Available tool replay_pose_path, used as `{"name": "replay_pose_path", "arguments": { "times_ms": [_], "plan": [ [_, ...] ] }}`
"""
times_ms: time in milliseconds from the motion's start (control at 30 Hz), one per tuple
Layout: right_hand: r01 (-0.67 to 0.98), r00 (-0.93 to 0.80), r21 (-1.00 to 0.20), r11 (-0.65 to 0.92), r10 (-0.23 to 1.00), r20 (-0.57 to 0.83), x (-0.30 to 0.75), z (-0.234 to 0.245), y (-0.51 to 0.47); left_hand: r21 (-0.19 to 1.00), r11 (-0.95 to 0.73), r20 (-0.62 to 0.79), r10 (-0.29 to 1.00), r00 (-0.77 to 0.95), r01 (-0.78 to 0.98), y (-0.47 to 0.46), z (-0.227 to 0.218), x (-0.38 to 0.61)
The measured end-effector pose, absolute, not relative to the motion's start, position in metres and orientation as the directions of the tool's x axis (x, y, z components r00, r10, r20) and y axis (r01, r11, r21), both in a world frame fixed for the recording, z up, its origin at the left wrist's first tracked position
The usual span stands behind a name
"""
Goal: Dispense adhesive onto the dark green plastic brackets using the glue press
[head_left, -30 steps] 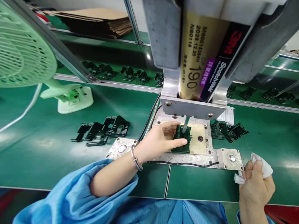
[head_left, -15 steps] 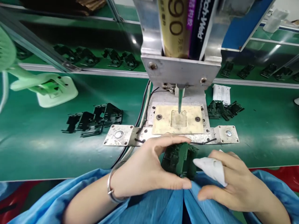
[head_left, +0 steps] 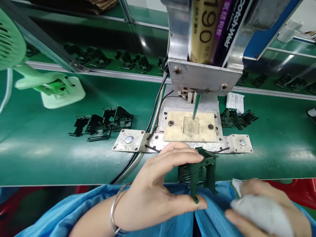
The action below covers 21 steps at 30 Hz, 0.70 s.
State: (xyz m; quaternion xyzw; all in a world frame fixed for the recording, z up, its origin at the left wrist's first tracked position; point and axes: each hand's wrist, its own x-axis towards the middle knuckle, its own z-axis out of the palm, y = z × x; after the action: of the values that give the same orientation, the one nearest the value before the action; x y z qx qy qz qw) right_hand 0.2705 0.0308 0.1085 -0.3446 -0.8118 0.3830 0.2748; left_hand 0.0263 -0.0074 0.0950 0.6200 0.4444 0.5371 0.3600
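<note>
My left hand [head_left: 148, 194] grips a dark green plastic frame part [head_left: 209, 168] between the thumb below and the fingers above, in front of the bench edge. The part's legs point down, and one reaches the thumb tip. To its right, apart from it, is my right hand [head_left: 276, 189], blurred by motion, with a white cloth [head_left: 261, 210] wrapped over its fingers. Beyond the left hand lies a cream fixture plate [head_left: 172, 133] with a square recess. A green nozzle [head_left: 197, 106] points down over that recess, beneath a glue cartridge [head_left: 204, 33] in a metal holder.
Push buttons sit on metal brackets, left [head_left: 129, 140] and right [head_left: 242, 142]. Similar dark parts [head_left: 96, 126] lie left, others [head_left: 238, 118] right by white blocks [head_left: 235, 101]. A green fan [head_left: 61, 92] stands left. Black cables [head_left: 156, 108] run beside the fixture.
The plastic part has been turned in my left hand, so its legs now hang down. My right hand has moved down and right, away from the part. The camera view has shifted slightly.
</note>
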Motion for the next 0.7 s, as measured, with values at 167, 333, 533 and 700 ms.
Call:
{"name": "replay_pose_path", "arguments": {
  "times_ms": [167,333,533,700],
  "plan": [
    [0.367,-0.486,-0.874,0.32,0.866,0.113,0.261,0.112,0.049,0.953,-0.302,0.302,0.953,0.01,-0.02,-0.011,0.084,0.031],
    [0.409,-0.592,-0.843,0.35,0.805,0.047,0.237,0.119,0.056,0.966,-0.254,0.256,0.966,0.022,-0.057,-0.008,0.079,0.039],
    [0.584,-0.574,-0.63,0.512,0.809,0.125,0.227,0.115,0.07,0.933,-0.319,0.329,0.943,-0.039,0.164,0.003,0.06,0.042],
    [0.828,-0.29,-0.496,0.263,0.957,0.023,0.235,0.116,0.178,0.789,-0.428,0.539,0.827,-0.162,0.441,0.016,0.033,0.034]
  ]
}}
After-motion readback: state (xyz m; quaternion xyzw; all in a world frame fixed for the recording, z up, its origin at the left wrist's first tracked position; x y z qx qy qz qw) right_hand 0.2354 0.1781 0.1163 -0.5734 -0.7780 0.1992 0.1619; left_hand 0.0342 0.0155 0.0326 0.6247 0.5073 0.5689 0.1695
